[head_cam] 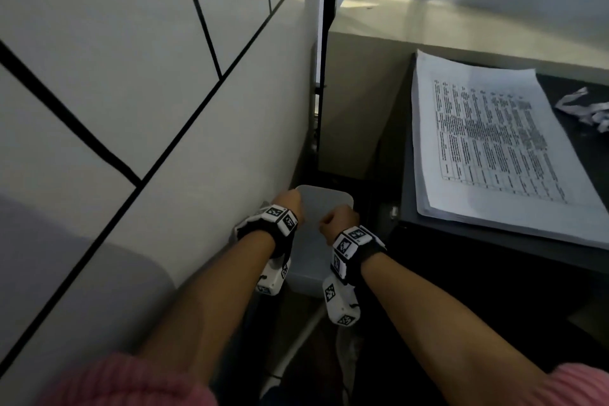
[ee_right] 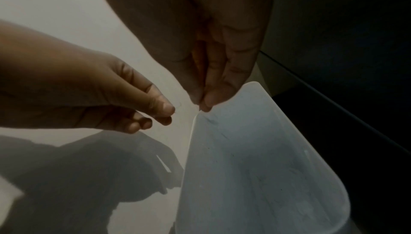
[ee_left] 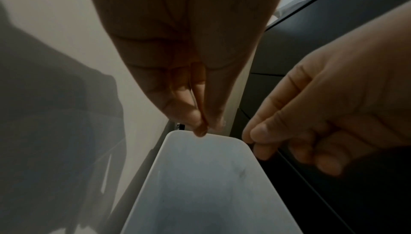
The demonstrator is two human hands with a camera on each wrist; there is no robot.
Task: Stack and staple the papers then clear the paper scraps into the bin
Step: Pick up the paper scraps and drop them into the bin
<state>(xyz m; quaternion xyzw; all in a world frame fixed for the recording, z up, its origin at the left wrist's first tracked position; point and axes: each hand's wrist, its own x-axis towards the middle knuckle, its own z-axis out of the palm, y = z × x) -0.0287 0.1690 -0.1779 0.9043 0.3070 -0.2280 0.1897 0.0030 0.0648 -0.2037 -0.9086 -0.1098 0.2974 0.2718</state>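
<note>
A white plastic bin (head_cam: 324,190) stands on the floor between the wall and a black desk (head_cam: 461,234). Both hands hover just above its open top. My left hand (head_cam: 290,202) is near the far left corner of the rim (ee_left: 222,136), its fingertips (ee_left: 203,127) bunched against the thumb, with nothing visible between them. My right hand (head_cam: 339,217) hangs over the right side with its fingers (ee_right: 208,102) curled together, and I see no scrap in it. The inside of the bin (ee_right: 255,158) looks bare. A stack of printed papers (head_cam: 494,148) lies on the desk, with crumpled paper scraps (head_cam: 586,107) beyond it.
A pale wall with black lines (head_cam: 131,76) runs close along the bin's left side. The desk's front edge sits tight against the bin's right. A beige ledge (head_cam: 428,20) lies behind the desk. The gap holding the bin is narrow.
</note>
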